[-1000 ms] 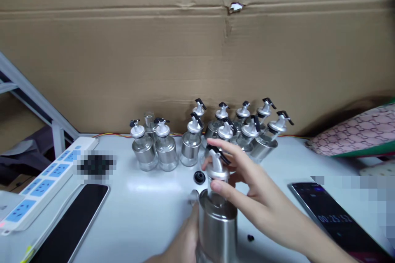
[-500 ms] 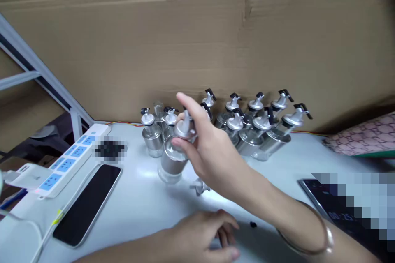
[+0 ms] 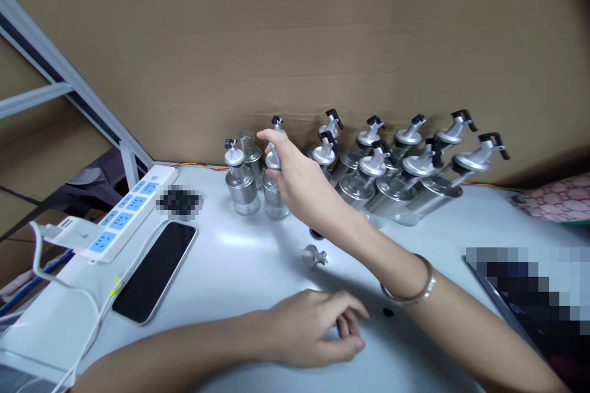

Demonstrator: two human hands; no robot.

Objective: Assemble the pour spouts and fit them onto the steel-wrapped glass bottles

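Note:
My right hand (image 3: 299, 175) is closed around the silver top of a glass bottle (image 3: 275, 199) with a metal sleeve, its index finger stretched over the top. The bottle stands upright on the table. To its left is a similar bottle (image 3: 242, 190) with a silver pourer top, and behind that an open bottle (image 3: 251, 156) without a top. My left hand (image 3: 318, 328) rests on the table, fingers loosely curled and thumb apart, with nothing visible in it. Between my hands lies a loose silver pourer top (image 3: 314, 255); a dark round piece (image 3: 316, 234) is partly hidden by my right hand.
Several capped bottles (image 3: 417, 190) stand in rows at the right, before a cardboard wall (image 3: 230, 43). A small black piece (image 3: 388, 312) lies right of my left hand. At left are a phone (image 3: 155, 273) and a power strip (image 3: 133, 212); a dark device (image 3: 507, 313) lies at right.
My right hand has carried the bottle back, away from me, beside the other bottles. The loose pourer top shows more fully. My left hand stays about the same; the view has shifted.

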